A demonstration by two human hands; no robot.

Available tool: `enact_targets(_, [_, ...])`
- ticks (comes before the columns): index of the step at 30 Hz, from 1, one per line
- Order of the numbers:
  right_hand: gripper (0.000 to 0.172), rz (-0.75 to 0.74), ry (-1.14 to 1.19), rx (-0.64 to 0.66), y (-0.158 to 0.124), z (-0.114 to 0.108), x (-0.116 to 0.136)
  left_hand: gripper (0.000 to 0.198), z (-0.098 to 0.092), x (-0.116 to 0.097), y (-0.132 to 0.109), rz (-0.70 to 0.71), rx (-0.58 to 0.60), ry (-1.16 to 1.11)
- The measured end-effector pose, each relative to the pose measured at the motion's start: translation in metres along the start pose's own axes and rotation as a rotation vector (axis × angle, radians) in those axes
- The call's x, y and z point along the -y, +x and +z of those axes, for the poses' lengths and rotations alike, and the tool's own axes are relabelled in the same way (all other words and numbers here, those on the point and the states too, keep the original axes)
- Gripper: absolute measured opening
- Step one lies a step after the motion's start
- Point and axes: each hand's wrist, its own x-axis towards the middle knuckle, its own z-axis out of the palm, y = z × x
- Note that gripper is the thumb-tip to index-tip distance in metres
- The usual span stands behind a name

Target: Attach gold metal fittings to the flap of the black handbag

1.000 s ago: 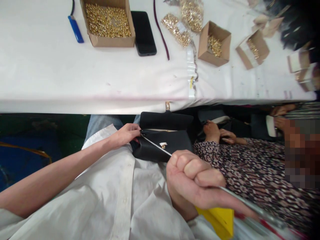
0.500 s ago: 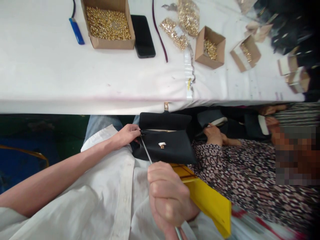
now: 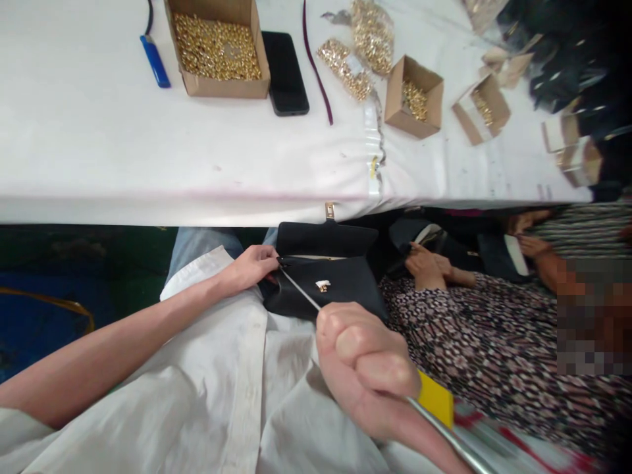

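A small black handbag point(image 3: 340, 280) with a gold clasp lies on my lap, its flap open toward the table edge. My left hand point(image 3: 249, 266) pinches the bag's left end. My right hand point(image 3: 368, 365) is a closed fist around a long thin metal rod point(image 3: 301, 293), whose tip meets the bag beside my left fingers. A yellow object point(image 3: 434, 398) shows just behind my right hand.
On the white table point(image 3: 99, 151) stand a box of gold fittings point(image 3: 217, 46), a blue lighter point(image 3: 155, 60), a black phone point(image 3: 285, 72), bags of gold parts point(image 3: 345, 62) and small cardboard boxes point(image 3: 413, 97). A person in a patterned dress point(image 3: 494, 329) sits at my right.
My right hand swung the rod's rear end down toward me, then back to the right. The rod tip stayed at the bag's left end. My left hand kept its hold.
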Motion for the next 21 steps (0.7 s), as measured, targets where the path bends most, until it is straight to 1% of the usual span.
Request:
enact_targets(1, [0.062,-0.016,0.065,-0.022,0.0032,-0.0005,0.0017,0.011,0.0000,-0.0001,0.0004,0.000,0.000,-0.001])
enact_targets(3, [0.062,-0.011,0.105,-0.036,0.0061,-0.0013,0.0030,0.012,0.0002,0.0006,0.0015,-0.002,-0.003,-0.004])
enact_targets(8, [0.064,-0.001,0.072,-0.129,0.0015,-0.0012,-0.0006,0.009,0.0009,0.0032,0.0033,-0.012,-0.014,-0.003])
enact_targets(12, [0.068,-0.017,0.061,-0.175,0.0025,-0.0008,0.0001,0.008,0.0004,0.0039,0.0036,-0.012,-0.014,0.000])
enact_targets(15, [0.066,0.006,0.072,-0.204,0.0037,-0.0023,0.0025,0.007,-0.0005,0.0047,0.0037,-0.015,-0.010,-0.002])
enact_targets(19, [0.062,0.044,0.070,-0.295,0.0030,-0.0067,0.0023,0.008,-0.0013,0.0048,0.0036,-0.020,-0.002,0.006])
enact_targets(21, [0.063,0.064,0.058,-0.296,0.0023,-0.0084,-0.0004,0.009,-0.0015,0.0044,0.0035,-0.024,0.001,0.012])
